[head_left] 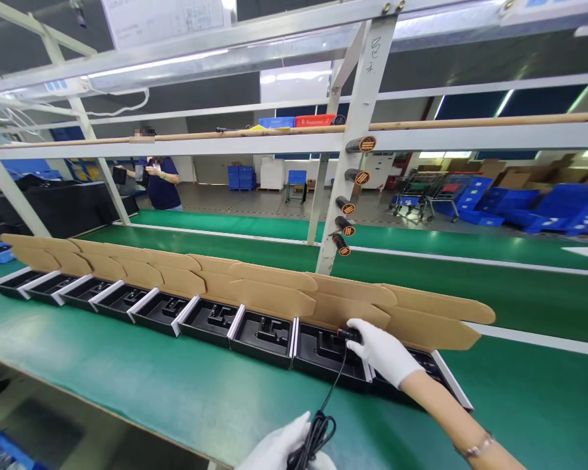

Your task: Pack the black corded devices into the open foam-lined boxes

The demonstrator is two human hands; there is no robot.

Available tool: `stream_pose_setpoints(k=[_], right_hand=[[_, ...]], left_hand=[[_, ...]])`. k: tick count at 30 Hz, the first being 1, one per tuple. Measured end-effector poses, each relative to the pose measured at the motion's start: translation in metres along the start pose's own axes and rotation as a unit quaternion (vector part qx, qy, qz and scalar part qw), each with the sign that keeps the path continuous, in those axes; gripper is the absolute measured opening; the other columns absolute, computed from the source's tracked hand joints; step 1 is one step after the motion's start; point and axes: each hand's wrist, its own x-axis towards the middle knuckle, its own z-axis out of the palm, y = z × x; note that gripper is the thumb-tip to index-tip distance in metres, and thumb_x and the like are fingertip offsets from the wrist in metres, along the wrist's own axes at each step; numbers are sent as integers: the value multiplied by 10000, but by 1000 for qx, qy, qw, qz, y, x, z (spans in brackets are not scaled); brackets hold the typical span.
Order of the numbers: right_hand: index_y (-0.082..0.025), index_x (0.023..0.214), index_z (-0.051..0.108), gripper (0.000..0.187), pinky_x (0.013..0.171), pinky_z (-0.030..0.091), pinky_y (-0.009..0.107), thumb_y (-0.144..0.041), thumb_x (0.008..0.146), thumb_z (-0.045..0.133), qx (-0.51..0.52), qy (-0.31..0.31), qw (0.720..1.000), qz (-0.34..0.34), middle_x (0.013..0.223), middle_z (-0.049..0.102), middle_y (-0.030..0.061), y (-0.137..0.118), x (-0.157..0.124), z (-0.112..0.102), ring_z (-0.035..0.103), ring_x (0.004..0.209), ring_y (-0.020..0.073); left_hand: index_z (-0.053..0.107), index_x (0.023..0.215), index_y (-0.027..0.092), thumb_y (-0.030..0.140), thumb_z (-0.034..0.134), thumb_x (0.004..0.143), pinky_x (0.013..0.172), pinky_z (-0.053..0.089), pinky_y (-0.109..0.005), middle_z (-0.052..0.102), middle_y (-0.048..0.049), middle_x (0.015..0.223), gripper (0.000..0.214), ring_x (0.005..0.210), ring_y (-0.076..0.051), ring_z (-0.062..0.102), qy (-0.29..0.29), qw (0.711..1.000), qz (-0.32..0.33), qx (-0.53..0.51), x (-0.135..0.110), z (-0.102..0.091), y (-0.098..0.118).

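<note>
My right hand (pixel 385 352), in a white glove, is closed on a small black cylinder with an orange band (pixel 349 334). It holds the cylinder over an open black-lined box (pixel 318 359) in the row. From the cylinder a thin black cable (pixel 337 378) runs down to my left hand (pixel 284 447). That hand, also gloved in white, grips the coiled black cable bundle (pixel 313 437) at the bottom edge. Beside the box on the left, another open box (pixel 255 349) has a black fitting inside. My right forearm and hand partly cover the rightmost box (pixel 448 378).
Several open boxes with raised cardboard lids (pixel 269 287) line the green table (pixel 176 378). Black cylinders with orange faces (pixel 345 205) are attached to a white post (pixel 355 98). A shelf rail (pixel 225 145) crosses above. A person (pixel 163 179) stands at the far left.
</note>
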Motion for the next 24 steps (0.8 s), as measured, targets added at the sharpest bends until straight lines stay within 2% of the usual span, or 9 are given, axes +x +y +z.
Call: stream_pose_setpoints(k=[4,9,13,15,17,19,21,23,24], right_hand=[[-128,1068,674,213,776,479,345,-187,878,595,-91,-56,993,-42,887,739,135,-10,2,10,697,886,287],[-120,815,735,205,820,458,391,-145,891,546,-87,-61,992,-65,872,729,188,-20,11,2,678,913,319],[-205,1126,717,319,871,490,347,-377,864,652,45,-63,983,-166,1091,728,88,-48,-7,-24,656,1002,268],[-240,1255,648,574,873,506,341,-449,734,767,151,-82,955,-244,1145,711,57,-69,-25,-40,646,999,259],[-260,1221,657,569,844,518,343,-434,694,785,221,-104,929,-278,1077,725,34,-85,-42,-51,652,940,248],[-266,1125,678,388,823,521,343,-406,765,709,274,-88,927,-242,1012,736,18,-92,-50,-58,660,893,230],[-253,1062,655,282,790,533,346,-411,831,623,321,-57,931,-163,957,737,13,-89,-50,-60,671,827,212],[-232,1025,598,266,709,555,340,-430,848,574,382,-49,918,-94,882,720,12,-80,-45,-56,673,716,193],[-224,1008,569,261,674,563,335,-431,848,561,413,-56,906,-76,846,706,8,-75,-42,-53,672,675,186]], left_hand=[[697,922,132,785,572,732,542,338,-233,614,-31,613,692,521,-110,473,70,997,-33,-8,-26,-16,7],[611,806,178,754,612,721,430,153,-244,559,34,545,582,391,-53,260,106,981,31,157,-54,-16,36],[612,867,166,683,582,759,403,72,-265,608,29,559,528,358,-47,172,122,961,61,242,-60,4,69],[637,885,174,550,590,812,417,188,-250,641,14,586,386,396,-77,300,127,946,82,288,-59,15,87],[658,838,194,430,602,834,532,365,-258,659,6,620,243,532,-130,493,131,927,139,322,-54,23,103],[680,824,218,397,604,851,766,459,-311,713,-23,788,196,787,-191,615,150,889,239,359,-43,27,117],[699,916,238,443,563,888,972,404,-384,714,-67,1011,248,999,-244,601,196,832,334,397,-28,28,127],[677,1066,238,499,483,923,1057,327,-439,675,-114,1126,355,1100,-283,550,220,794,380,420,-9,30,132],[662,1098,231,520,438,937,1046,336,-447,671,-126,1112,400,1090,-287,550,209,795,379,425,1,31,132]])
